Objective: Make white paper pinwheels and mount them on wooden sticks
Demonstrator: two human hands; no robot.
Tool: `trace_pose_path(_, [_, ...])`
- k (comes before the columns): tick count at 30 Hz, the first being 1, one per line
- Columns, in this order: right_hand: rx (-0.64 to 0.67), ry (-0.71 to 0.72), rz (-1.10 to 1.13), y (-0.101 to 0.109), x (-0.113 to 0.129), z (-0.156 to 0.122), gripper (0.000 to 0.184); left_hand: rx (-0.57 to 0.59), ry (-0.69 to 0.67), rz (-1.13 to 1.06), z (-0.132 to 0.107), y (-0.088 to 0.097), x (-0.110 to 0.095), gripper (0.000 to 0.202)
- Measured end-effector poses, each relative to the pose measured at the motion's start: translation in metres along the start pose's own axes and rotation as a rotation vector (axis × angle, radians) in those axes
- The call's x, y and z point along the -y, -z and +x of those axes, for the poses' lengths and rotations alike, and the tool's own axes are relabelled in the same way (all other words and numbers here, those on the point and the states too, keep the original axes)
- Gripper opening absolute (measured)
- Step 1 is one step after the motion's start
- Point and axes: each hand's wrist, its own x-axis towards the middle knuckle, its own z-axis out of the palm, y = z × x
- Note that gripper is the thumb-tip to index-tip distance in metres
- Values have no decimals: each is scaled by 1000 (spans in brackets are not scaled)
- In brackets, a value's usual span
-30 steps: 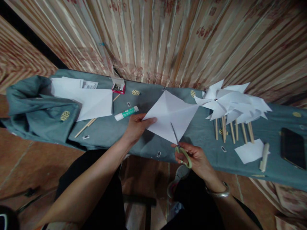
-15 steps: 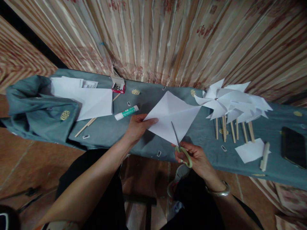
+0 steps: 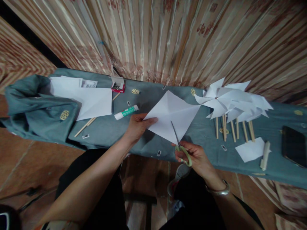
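A square white sheet of paper with fold creases is turned cornerwise above the cloth. My left hand pinches its left corner, thumb on top. In my right hand is a pair of scissors with pale green handles, fingers in the loops. One blade lies over the paper at the near corner, pointing toward the middle; the other blade is hidden beneath the sheet. A glue stick lies just left of the paper.
White paper pinwheels on wooden sticks lie to the right. Beyond are a paper scrap, a marker and a phone. Left are paper sheets, a stick and a small red box of metal pieces. A pleated curtain stands behind.
Hardly anything differs. The view has shifted very slightly, while both hands, the paper and the scissors keep the same places.
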Motion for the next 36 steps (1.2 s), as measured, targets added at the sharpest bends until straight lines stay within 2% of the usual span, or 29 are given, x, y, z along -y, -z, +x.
trace_pose_path(10, [-2, 9, 18, 0, 0, 0, 47, -5, 0, 17, 0, -2, 0, 14])
trace_pose_path(25, [57, 27, -16, 0, 5, -1, 40, 25, 31, 26, -3, -2, 3, 13])
trace_pose_path(36, [30, -11, -40, -2, 9, 0, 47, 23, 35, 3, -3, -3, 4, 15])
